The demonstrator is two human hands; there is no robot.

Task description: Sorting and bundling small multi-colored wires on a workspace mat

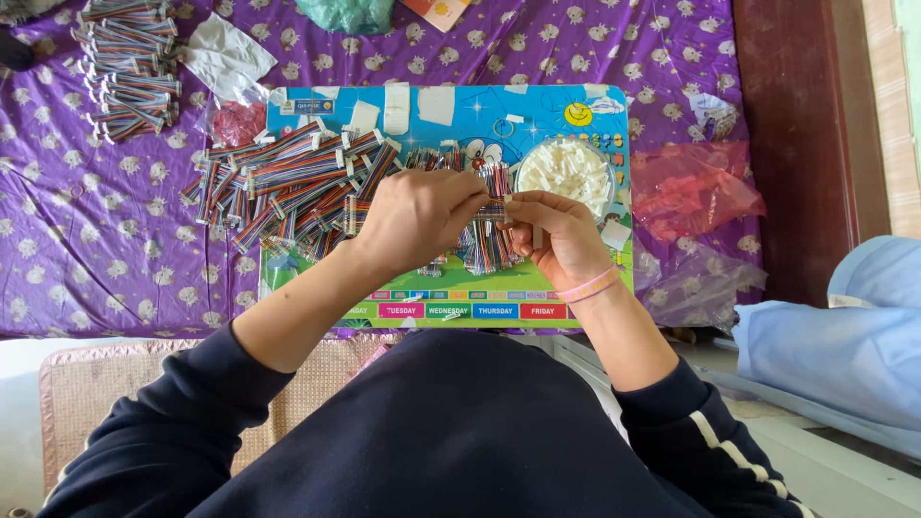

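My left hand (420, 219) and my right hand (558, 236) meet over a colourful picture board (451, 299), both pinching one short rainbow ribbon cable (495, 208) between the fingertips. Under the hands lie more loose ribbon cables (487, 247). A big heap of ribbon cables with white end plugs (288, 182) covers the board's left part. A clear round bowl of small white plastic connectors (565, 173) stands just beyond my right hand. A pink band circles my right wrist.
A purple patterned cloth (86, 240) covers the surface. Another stack of ribbon cables (129, 67) lies far left. A crumpled red plastic bag (693, 188) and a clear bag (696, 280) lie right. A dark wooden edge (791, 144) runs along the right.
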